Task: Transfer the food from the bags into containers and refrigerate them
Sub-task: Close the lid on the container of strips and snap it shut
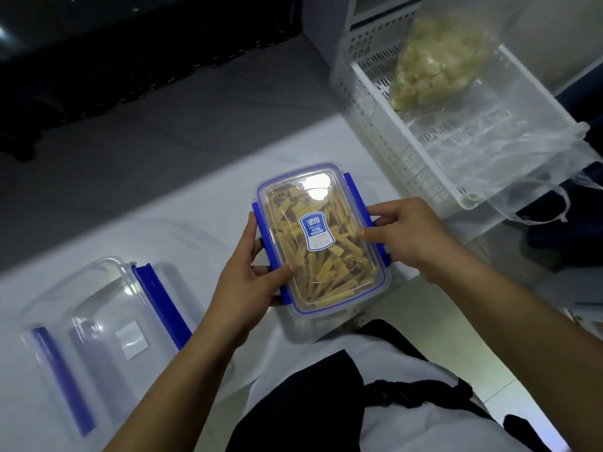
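A clear container with blue clips [318, 243] stands on the white surface in front of me, filled with yellow food sticks, its lid with a blue label on top. My left hand [251, 275] grips its left side, thumb on the lid. My right hand [408, 236] holds its right side, thumb on the lid, fingers at the blue clip. A second, empty clear container [101, 337] with blue clips lies at the lower left. A clear bag of pale food chunks [434, 66] sits in a white drawer basket.
The white perforated basket [408, 148] at the upper right also holds an empty crumpled clear bag [522, 164] draped over its edge. Dark floor and dark furniture lie beyond the white surface [182, 230]. A white and black garment on my body fills the bottom.
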